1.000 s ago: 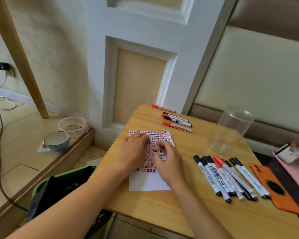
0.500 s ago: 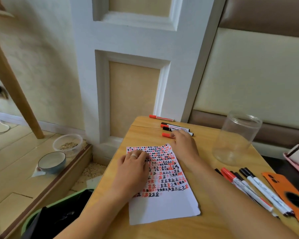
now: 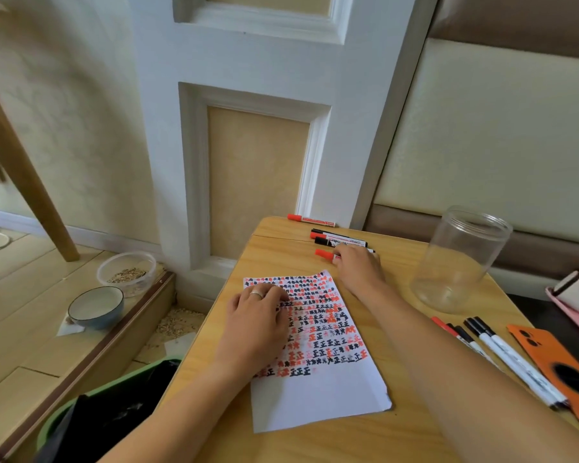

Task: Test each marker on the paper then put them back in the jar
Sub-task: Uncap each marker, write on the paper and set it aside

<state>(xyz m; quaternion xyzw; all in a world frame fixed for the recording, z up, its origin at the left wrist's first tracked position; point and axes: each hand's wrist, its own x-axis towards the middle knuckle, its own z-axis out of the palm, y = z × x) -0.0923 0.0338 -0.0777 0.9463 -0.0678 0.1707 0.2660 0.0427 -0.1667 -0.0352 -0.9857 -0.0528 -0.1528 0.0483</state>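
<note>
A white paper (image 3: 318,396) covered in rows of red and black test marks lies on the wooden table (image 3: 398,439). My left hand (image 3: 254,322) rests flat on its left part. My right hand (image 3: 358,269) is stretched to the far side, its fingers curled over a red-capped marker (image 3: 323,253) that lies on the table. Only the cap shows. Just beyond it lie two black-capped markers (image 3: 340,242) and another red one (image 3: 311,220). The clear jar (image 3: 462,259) stands upright and empty at the right. Several more markers (image 3: 508,359) lie at the near right.
An orange phone (image 3: 555,365) lies by the right edge, with a pink item (image 3: 575,295) behind it. A green bin (image 3: 114,412) sits under the table's left edge. Two bowls (image 3: 96,305) stand on the floor step at left.
My right hand left the paper and reached forward to the red-capped marker at the far side. The left hand stayed on the paper. My view tilted upward.
</note>
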